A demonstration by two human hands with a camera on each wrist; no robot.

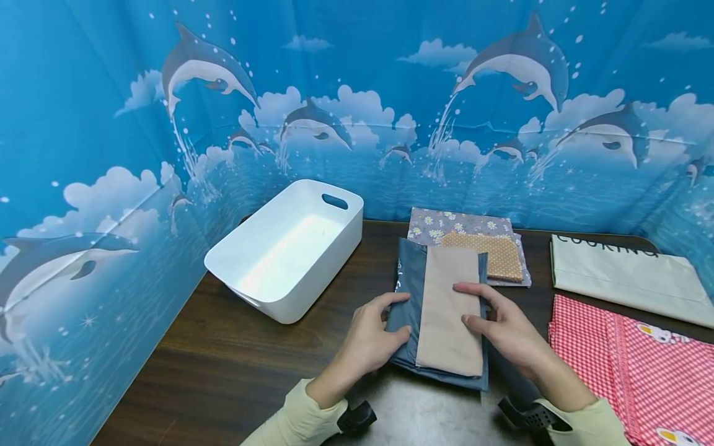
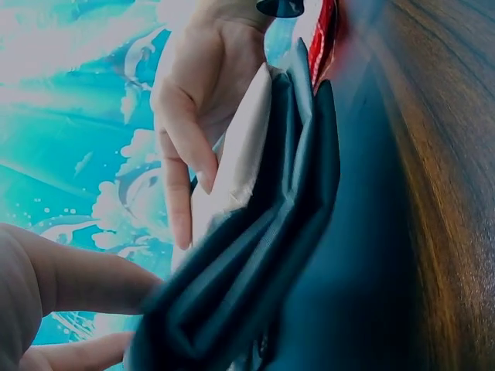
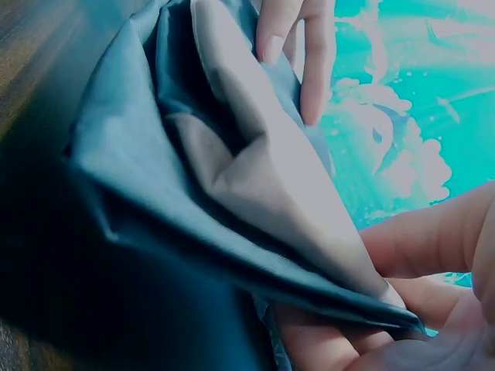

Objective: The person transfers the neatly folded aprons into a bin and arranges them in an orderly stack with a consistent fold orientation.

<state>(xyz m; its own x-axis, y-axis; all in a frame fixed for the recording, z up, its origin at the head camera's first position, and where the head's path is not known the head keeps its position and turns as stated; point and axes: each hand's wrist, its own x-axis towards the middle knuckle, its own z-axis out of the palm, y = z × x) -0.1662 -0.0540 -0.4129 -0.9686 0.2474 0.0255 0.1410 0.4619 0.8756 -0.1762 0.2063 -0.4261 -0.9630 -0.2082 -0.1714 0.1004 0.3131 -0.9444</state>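
A folded dark blue-grey cloth with a beige panel lies in front of me in several layers. My left hand holds its left edge, thumb and index finger resting on the dark part. On the other side, my right hand grips the right edge. The right wrist view shows that thumb over the beige layer and the other fingers beneath the fold. Stacked folds of the dark cloth show edge-on in the left wrist view. White lettering runs near the cloth's upper left side.
A white plastic bin with handle holes stands at the back left. Behind the cloth lie a grey daisy-print cloth and a tan dotted one. At right are a folded cream cloth with lettering and a red checked cloth.
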